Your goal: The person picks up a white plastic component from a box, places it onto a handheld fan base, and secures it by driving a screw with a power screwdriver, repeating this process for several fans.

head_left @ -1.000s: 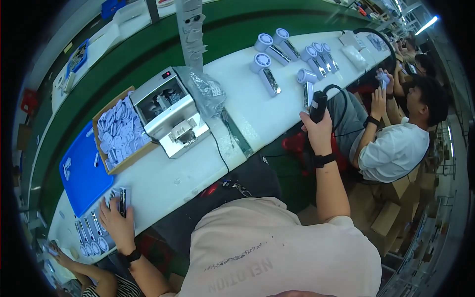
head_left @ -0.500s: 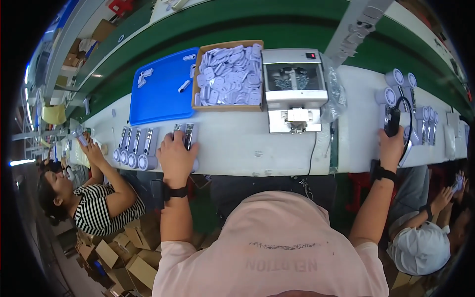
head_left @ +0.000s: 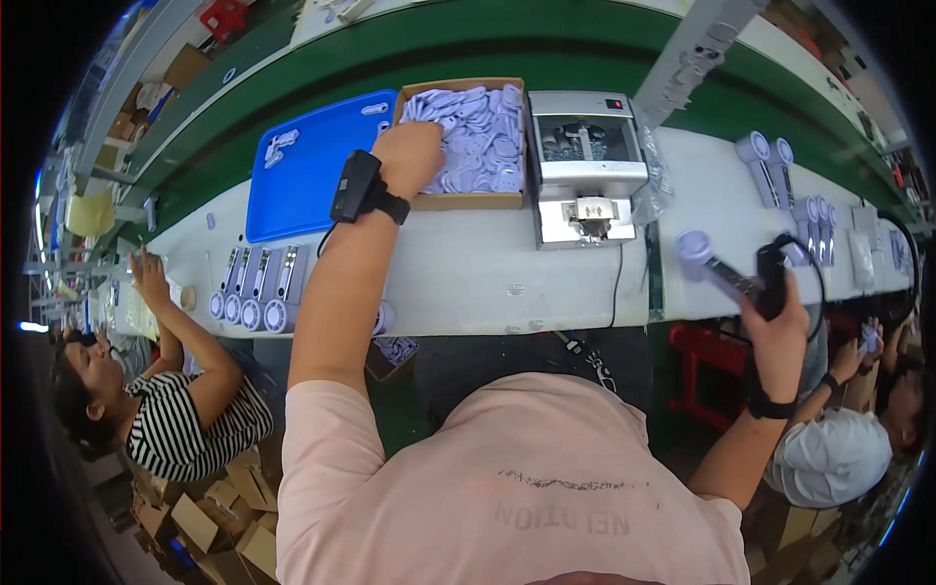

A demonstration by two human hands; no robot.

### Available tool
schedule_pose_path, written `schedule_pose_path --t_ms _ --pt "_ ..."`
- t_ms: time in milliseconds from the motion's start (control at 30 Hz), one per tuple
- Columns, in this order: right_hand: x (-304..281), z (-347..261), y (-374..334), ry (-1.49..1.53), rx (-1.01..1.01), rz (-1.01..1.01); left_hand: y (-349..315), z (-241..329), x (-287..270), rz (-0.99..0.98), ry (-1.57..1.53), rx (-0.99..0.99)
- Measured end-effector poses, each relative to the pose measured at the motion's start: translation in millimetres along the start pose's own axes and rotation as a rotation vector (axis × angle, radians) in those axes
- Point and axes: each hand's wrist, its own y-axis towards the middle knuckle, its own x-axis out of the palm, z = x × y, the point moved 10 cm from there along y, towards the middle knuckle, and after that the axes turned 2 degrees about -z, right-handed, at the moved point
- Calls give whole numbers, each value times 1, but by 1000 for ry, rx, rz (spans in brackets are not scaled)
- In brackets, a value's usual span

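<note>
My left hand (head_left: 411,158) reaches over a cardboard box (head_left: 475,202) heaped with flat lavender plastic pieces (head_left: 478,146). Its fingers are hidden, so I cannot tell whether they grip a piece. Out on the right, my right hand (head_left: 780,327) is closed around a black corded tool (head_left: 772,281). A lavender round-headed handle with a dark open inside (head_left: 695,252) slants from that hand toward the left, blurred by motion; it seems to be held there too. Several similar round-headed handles (head_left: 263,283) lie in a row left of my forearm.
A blue tray (head_left: 307,185) with a few small lavender parts lies left of the box. A silver machine with a clear window (head_left: 588,171) stands right of it. More round-headed handles (head_left: 770,166) lie at the far right. People sit on both sides; cartons (head_left: 210,517) lie on the left floor.
My left hand has moved from the handles near the table edge up to the box. The right hand has shifted down and tilted the tool, with a round-headed handle now raised beside it.
</note>
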Motion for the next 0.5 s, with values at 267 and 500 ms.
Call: schedule_pose_path --t_ms 267,500 --pt "41 -46 -27 236 -84 -261 -14 2 -28 126 -412 60" --pt "82 -99 -20 576 -328 -437 -133 110 -78 241 -1429 330"
